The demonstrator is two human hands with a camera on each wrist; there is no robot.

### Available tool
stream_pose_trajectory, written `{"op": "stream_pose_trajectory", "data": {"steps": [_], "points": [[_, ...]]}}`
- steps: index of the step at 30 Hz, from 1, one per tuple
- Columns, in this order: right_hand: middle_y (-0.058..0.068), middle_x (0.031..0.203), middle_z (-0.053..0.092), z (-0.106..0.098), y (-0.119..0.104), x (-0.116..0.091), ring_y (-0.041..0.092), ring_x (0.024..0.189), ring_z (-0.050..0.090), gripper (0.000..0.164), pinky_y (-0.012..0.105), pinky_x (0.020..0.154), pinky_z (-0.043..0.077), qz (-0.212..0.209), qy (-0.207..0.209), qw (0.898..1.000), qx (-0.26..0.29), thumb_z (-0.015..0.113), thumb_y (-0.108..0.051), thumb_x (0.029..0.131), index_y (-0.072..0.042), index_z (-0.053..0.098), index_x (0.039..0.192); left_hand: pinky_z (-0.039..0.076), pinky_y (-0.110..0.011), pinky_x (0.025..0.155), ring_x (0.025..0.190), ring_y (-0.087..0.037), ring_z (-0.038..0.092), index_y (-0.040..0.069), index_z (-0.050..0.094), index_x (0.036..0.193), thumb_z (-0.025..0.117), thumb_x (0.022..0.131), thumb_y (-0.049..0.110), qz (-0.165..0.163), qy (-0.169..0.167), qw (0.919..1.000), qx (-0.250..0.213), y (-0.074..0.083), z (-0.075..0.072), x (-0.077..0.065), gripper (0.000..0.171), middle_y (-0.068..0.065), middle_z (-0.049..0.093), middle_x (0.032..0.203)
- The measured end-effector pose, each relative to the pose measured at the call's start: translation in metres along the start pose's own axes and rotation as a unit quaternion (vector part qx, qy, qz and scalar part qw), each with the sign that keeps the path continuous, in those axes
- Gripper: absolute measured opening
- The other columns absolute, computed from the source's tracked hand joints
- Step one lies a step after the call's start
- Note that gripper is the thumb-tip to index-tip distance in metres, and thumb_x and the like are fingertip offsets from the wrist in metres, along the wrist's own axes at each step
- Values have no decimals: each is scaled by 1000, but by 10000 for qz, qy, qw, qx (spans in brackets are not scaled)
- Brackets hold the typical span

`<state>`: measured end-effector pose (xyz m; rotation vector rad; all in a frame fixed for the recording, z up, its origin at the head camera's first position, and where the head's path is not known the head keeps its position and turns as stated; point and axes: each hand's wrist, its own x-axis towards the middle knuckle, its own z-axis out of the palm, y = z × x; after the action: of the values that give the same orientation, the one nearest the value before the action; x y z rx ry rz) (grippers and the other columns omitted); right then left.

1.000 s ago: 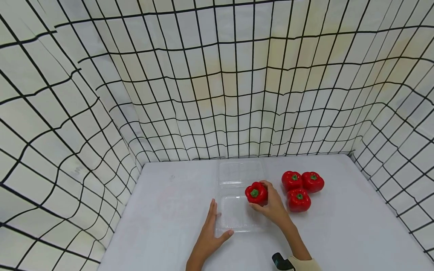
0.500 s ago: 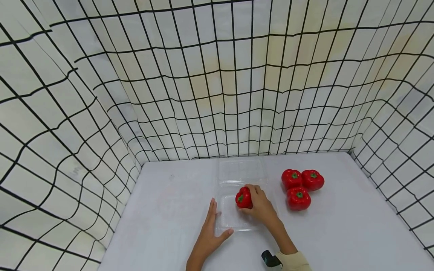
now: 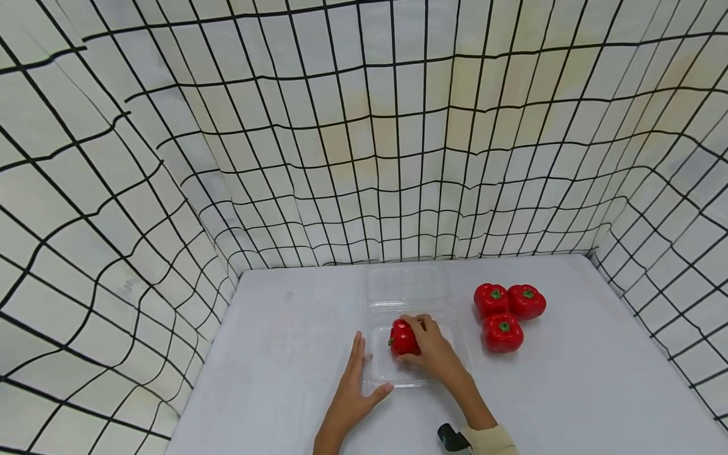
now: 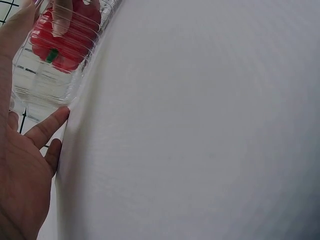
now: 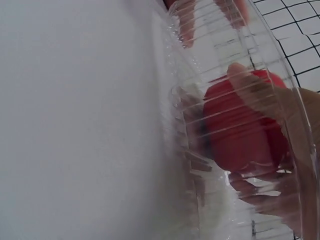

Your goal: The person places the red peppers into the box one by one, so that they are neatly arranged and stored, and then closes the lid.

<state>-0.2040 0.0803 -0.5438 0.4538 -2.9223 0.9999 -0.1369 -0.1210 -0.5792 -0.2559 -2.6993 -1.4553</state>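
Note:
In the head view my right hand [image 3: 436, 357] grips a red bell pepper [image 3: 401, 339] within the base of a clear plastic clamshell container [image 3: 378, 378]. The pepper lies tipped, its green stem facing left. Through the clear ribbed wall, the right wrist view shows the thumb and fingers around the pepper [image 5: 237, 132]. My left hand [image 3: 348, 404] is at the container's left front corner, fingers straight and thumb spread; in the left wrist view a fingertip of this hand [image 4: 22, 175] touches the container wall. Whether the pepper rests on the container floor is hard to tell.
Three more red bell peppers, one of them nearest the front [image 3: 503, 333], sit grouped right of the container. The container's lid [image 3: 406, 284] lies folded back behind the base. White table [image 3: 273, 354] surrounds them, with black netting [image 3: 398, 158] behind and at both sides.
My right hand has carried the bell pepper left and toward me, down into the container base, and its stem has turned from facing up to facing left. The left hand has stayed put.

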Motion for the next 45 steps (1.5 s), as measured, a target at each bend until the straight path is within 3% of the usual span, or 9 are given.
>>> {"op": "stream_pose_trajectory", "data": {"steps": [6,11,19,29,45], "points": [[14,136,48,-7,8,-3,34,127,51,87,53,95,54,-109,-246,9978,606,86,-31,74,-16,40,147,45,-54,105,133,-30,52,14,15,158,74,82,47,79,17,9999,63,-2,1,0,101,0,8,166],[13,132,52,-11,14,-5,32,125,53,80,51,98,53,-39,-287,9963,812,83,-30,76,-14,44,144,46,-55,104,133,-31,51,14,15,158,74,82,46,109,49,9999,48,-1,0,0,101,-1,9,166],[11,119,58,-11,16,-5,27,114,57,72,49,93,56,58,-250,9967,770,82,-34,78,-19,50,141,44,-54,106,134,-29,51,17,13,158,73,82,50,-61,-30,10000,49,-1,0,-1,103,1,8,166],[13,134,58,0,10,0,30,117,59,76,47,94,56,282,26,9946,997,84,-29,76,-10,48,140,43,-55,106,132,-30,53,14,13,158,74,82,46,37,-6,10000,71,-3,0,-2,102,-2,10,166],[16,115,58,6,-2,10,25,100,61,72,44,86,60,223,205,9946,991,85,-28,75,-10,51,137,45,-52,105,136,-26,50,23,12,158,72,80,55,-173,-84,9997,134,-2,0,1,104,4,9,166]]}}
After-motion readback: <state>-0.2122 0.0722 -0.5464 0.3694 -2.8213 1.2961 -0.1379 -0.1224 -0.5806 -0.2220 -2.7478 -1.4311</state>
